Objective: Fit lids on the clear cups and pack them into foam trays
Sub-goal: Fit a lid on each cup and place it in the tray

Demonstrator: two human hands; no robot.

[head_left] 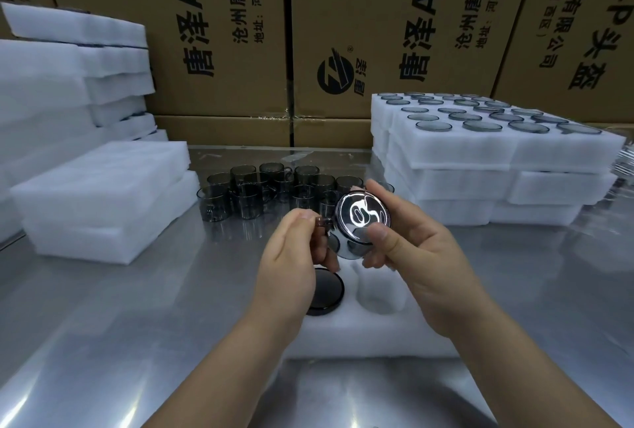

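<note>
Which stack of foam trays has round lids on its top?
The right stack; grey round lids fill its top, while the left stacks have plain white tops.

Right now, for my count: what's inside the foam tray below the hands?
One lidded cup fills a slot; the next slot is empty. The left hand and right hand hide the rest.

A smoky grey, see-through cup (pixel 350 246) carries a glossy dark lid (pixel 362 216) marked by a bright white swirl of reflected light. Below it, a black lid (pixel 326 290) sits in a white foam tray (pixel 360 328). The other cups (pixel 250 194) are the same translucent grey. Foam blocks (pixel 103 201) at the left are white; white stacked trays (pixel 480 153) at the right show rows of grey lids (pixel 434 126). The table (pixel 137 307) is silver-grey with pale glare streaks. The cardboard boxes (pixel 219 33) are brown with black Chinese lettering and a round black logo (pixel 335 71).
</note>
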